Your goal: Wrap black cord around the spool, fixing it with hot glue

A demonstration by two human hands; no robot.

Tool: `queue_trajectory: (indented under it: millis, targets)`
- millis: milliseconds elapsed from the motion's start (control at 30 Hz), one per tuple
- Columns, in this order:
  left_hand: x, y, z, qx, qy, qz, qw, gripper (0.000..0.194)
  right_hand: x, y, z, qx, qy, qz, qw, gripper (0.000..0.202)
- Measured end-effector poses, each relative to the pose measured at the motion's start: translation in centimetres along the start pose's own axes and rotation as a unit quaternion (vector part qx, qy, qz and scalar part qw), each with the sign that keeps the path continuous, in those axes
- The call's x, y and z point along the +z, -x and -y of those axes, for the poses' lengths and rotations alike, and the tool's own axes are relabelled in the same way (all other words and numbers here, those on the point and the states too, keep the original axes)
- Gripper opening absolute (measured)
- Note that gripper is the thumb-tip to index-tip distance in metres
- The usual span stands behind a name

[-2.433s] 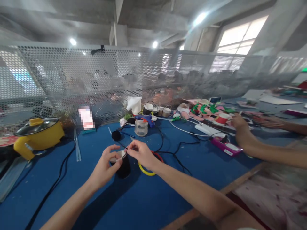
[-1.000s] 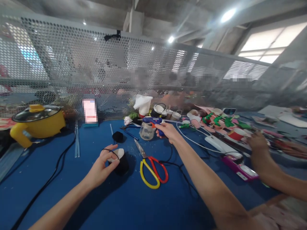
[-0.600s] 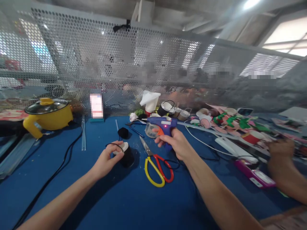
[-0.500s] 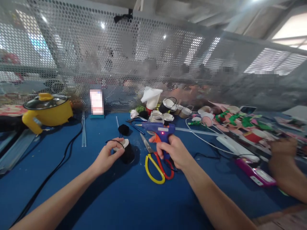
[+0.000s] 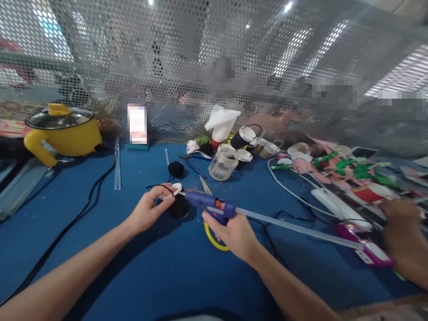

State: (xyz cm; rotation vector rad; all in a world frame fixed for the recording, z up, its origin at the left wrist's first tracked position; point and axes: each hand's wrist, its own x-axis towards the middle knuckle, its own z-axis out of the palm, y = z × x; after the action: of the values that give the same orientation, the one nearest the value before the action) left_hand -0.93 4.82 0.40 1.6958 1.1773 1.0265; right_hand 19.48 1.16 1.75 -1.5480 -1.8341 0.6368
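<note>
My left hand (image 5: 152, 208) is closed in a pinch at the rim of a small black cup (image 5: 181, 207) with a white inside. A thin black cord (image 5: 154, 186) runs through its fingertips. My right hand (image 5: 238, 234) grips a blue glue gun (image 5: 203, 201), whose nozzle points left at the cup's rim; whether it touches cannot be made out. From the gun's back sticks a long clear glue stick (image 5: 297, 228). Scissors (image 5: 214, 240) with a yellow handle lie partly hidden beneath the gun. A ball of black yarn (image 5: 176, 169) lies just beyond the cup.
Behind stand a clear jar (image 5: 221, 167), several small cups and a white paper roll (image 5: 222, 122). At left are a yellow pot (image 5: 72, 138) and a phone (image 5: 137, 125). Craft pieces and a purple device (image 5: 376, 254) lie right, near another person's hand (image 5: 403, 218).
My right hand has brought the glue gun left and down to the cup's rim, now covering more of the scissors. The view has tilted downward. My left hand keeps its pinch.
</note>
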Motion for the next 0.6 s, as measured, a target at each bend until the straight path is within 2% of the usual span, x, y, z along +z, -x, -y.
queue_trajectory:
  millis: [233, 433, 600]
  targets:
    - [0.05, 0.03, 0.01, 0.005, -0.006, 0.003, 1.0, 0.016, 0.62, -0.04, -0.5, -0.064, 0.076, -0.013, 0.995, 0.027]
    - [0.05, -0.01, 0.01, 0.006, -0.012, 0.0, 1.0, 0.017, 0.66, 0.06, -0.16, -0.072, 0.04, 0.004, 0.997, 0.018]
    - [0.0, -0.11, 0.32, 0.004, -0.018, 0.005, 1.0, 0.014, 0.62, -0.09, -0.16, -0.048, 0.071, -0.014, 0.996, 0.025]
